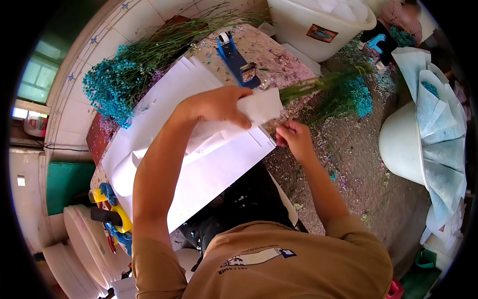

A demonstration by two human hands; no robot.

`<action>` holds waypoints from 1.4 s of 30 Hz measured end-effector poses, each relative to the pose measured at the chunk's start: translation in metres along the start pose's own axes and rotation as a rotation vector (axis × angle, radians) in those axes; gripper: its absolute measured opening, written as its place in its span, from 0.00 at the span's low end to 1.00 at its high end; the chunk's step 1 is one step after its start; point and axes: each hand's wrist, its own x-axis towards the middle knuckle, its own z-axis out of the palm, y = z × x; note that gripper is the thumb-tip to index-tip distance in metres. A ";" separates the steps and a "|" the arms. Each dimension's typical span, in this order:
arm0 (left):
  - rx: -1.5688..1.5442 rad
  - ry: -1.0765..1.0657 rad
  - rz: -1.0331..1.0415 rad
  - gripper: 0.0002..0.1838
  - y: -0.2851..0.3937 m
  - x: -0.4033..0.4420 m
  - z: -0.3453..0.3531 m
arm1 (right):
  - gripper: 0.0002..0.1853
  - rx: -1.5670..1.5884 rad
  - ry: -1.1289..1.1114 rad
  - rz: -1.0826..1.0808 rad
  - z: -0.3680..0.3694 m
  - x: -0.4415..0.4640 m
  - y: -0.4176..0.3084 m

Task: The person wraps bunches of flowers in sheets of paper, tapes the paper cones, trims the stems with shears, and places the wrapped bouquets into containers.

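Note:
My left hand (216, 105) is wrapped round a white paper roll (261, 106), with green stems (303, 89) sticking out of its right end. Just right of and below that end is my right hand (294, 137), its fingers pinched together; whatever they hold is too small to make out. Under the roll lies a stack of white paper sheets (219, 174) on the table. A blue tape dispenser (236, 60) stands above my left hand. Loose blue flowers (112, 82) with long stems lie at the table's upper left.
White tubs stand at the top (298, 25) and right (403, 144), the right one holding paper-wrapped bouquets (443, 119). Blue flowers (356, 97) show beyond the table. A person (403, 20) sits at the upper right. Yellow tape (122, 219) lies at the left edge.

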 end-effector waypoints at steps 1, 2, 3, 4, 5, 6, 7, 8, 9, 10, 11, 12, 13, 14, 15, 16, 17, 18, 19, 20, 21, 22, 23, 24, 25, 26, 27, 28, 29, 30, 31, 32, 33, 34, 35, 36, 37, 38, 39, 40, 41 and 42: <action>0.028 -0.020 0.063 0.34 0.003 -0.004 0.006 | 0.09 -0.044 -0.004 -0.079 -0.002 0.016 0.001; 0.045 -0.081 0.039 0.42 0.012 -0.009 0.011 | 0.08 -0.204 0.118 -0.372 -0.001 0.040 0.017; 0.048 -0.098 0.026 0.42 0.023 -0.017 0.015 | 0.08 -0.367 0.240 -0.662 0.003 0.062 0.030; 0.021 -0.134 0.029 0.43 0.025 -0.019 0.020 | 0.08 -0.369 0.244 -0.659 0.008 0.069 0.014; -0.006 -0.165 0.031 0.43 0.026 -0.020 0.023 | 0.10 -0.291 0.098 -0.607 0.016 0.071 -0.018; -0.006 -0.161 0.032 0.43 0.027 -0.021 0.020 | 0.15 -0.213 -0.050 -0.557 0.019 0.072 -0.042; -0.042 -0.166 0.048 0.38 0.028 -0.024 0.016 | 0.15 -0.214 -0.054 -0.564 0.020 0.076 -0.051; -0.077 -0.170 0.062 0.32 0.029 -0.027 0.013 | 0.18 -0.213 -0.125 -0.798 0.022 0.080 -0.058; -0.073 -0.161 0.059 0.32 0.028 -0.029 0.011 | 0.22 -0.209 -0.196 -1.032 0.027 0.079 -0.072; -0.088 -0.159 0.099 0.32 0.025 -0.029 0.011 | 0.22 -0.207 -0.205 -1.037 0.032 0.072 -0.082; -0.107 -0.159 0.139 0.32 0.023 -0.030 0.012 | 0.26 0.037 -0.237 -0.779 0.041 0.052 -0.102; -0.113 -0.156 0.136 0.32 0.023 -0.032 0.013 | 0.31 0.271 -0.259 -0.507 0.046 0.040 -0.110; -0.103 -0.145 0.156 0.32 0.025 -0.033 0.014 | 0.31 0.271 -0.259 -0.502 0.046 0.040 -0.108; -0.089 -0.136 0.180 0.32 0.026 -0.033 0.014 | 0.34 0.185 -0.214 -0.482 0.045 0.040 -0.108; -0.090 -0.140 0.184 0.32 0.025 -0.034 0.015 | 0.37 0.098 -0.166 -0.462 0.042 0.039 -0.107; -0.153 -0.073 0.203 0.34 0.023 -0.037 0.016 | 0.37 0.092 -0.160 -0.460 0.037 0.042 -0.090; -0.216 -0.002 0.223 0.36 0.023 -0.040 0.018 | 0.34 0.239 -0.146 -0.417 0.029 0.049 -0.061; -0.218 0.003 0.232 0.36 0.021 -0.040 0.021 | 0.32 0.384 -0.135 -0.373 0.023 0.051 -0.046; -0.135 0.116 0.321 0.35 0.015 -0.038 0.027 | 0.32 0.375 -0.140 -0.376 0.021 0.039 -0.044; -0.053 0.235 0.403 0.34 0.008 -0.036 0.033 | 0.27 0.402 -0.274 -0.305 0.023 0.019 -0.040; -0.064 0.248 0.397 0.34 0.002 -0.034 0.038 | 0.23 0.430 -0.407 -0.222 0.023 0.005 -0.035; 0.054 0.311 0.440 0.32 -0.003 -0.030 0.043 | 0.23 0.427 -0.422 -0.206 0.022 0.000 -0.031; 0.178 0.381 0.471 0.30 -0.012 -0.027 0.048 | 0.20 0.574 -0.423 -0.184 0.023 -0.001 -0.025; 0.272 0.456 0.510 0.29 -0.026 -0.021 0.057 | 0.17 0.726 -0.448 -0.153 0.028 0.004 -0.016; 0.457 0.557 0.540 0.28 -0.030 -0.020 0.066 | 0.20 0.775 -0.451 -0.246 0.024 0.012 0.010; 0.627 0.623 0.627 0.28 -0.051 -0.009 0.074 | 0.22 0.709 -0.360 -0.097 0.023 0.014 0.005; 0.646 0.622 0.544 0.29 -0.049 -0.019 0.081 | 0.24 0.696 -0.251 -0.039 0.025 0.021 0.013; 0.596 0.602 0.489 0.29 -0.055 -0.020 0.089 | 0.26 0.678 -0.115 0.121 0.019 0.031 0.018; 0.607 0.676 0.522 0.26 -0.064 -0.017 0.098 | 0.29 0.607 -0.054 0.167 0.016 0.042 0.022; 0.710 0.721 0.499 0.24 -0.070 -0.023 0.106 | 0.31 0.503 -0.028 0.228 0.013 0.049 0.022; 0.811 0.752 0.484 0.21 -0.075 -0.035 0.113 | 0.33 0.392 0.010 0.274 0.017 0.051 0.015; 0.747 0.814 0.513 0.19 -0.080 -0.048 0.121 | 0.34 0.264 0.014 0.282 0.025 0.040 -0.001; 0.685 0.867 0.562 0.18 -0.084 -0.060 0.126 | 0.35 0.143 0.034 0.277 0.029 0.029 -0.015; 0.496 0.926 0.580 0.16 -0.082 -0.088 0.131 | 0.35 0.093 -0.012 0.319 0.020 0.028 -0.018; 0.379 0.977 0.545 0.15 -0.085 -0.124 0.135 | 0.35 0.046 -0.046 0.358 0.007 0.030 -0.019; 0.279 1.091 0.511 0.16 -0.101 -0.156 0.141 | 0.33 0.036 -0.060 0.362 -0.002 0.032 -0.015; 0.165 1.210 0.376 0.19 -0.106 -0.202 0.150 | 0.33 0.032 -0.073 0.360 -0.007 0.022 -0.015; -0.039 1.312 0.167 0.20 -0.123 -0.241 0.162 | 0.31 -0.106 -0.045 0.274 -0.010 0.018 -0.014; -0.143 1.473 -0.006 0.23 -0.151 -0.280 0.174 | 0.30 -0.244 -0.017 0.183 -0.012 0.010 -0.015; -0.117 1.628 -0.169 0.22 -0.171 -0.329 0.184 | 0.30 -0.249 -0.027 0.182 -0.016 0.003 -0.013; -0.001 1.821 -0.373 0.21 -0.200 -0.376 0.192 | 0.27 -0.286 -0.097 0.151 -0.021 -0.003 -0.011; 0.144 1.948 -0.446 0.20 -0.218 -0.430 0.200 | 0.25 -0.319 -0.167 0.117 -0.021 -0.008 -0.009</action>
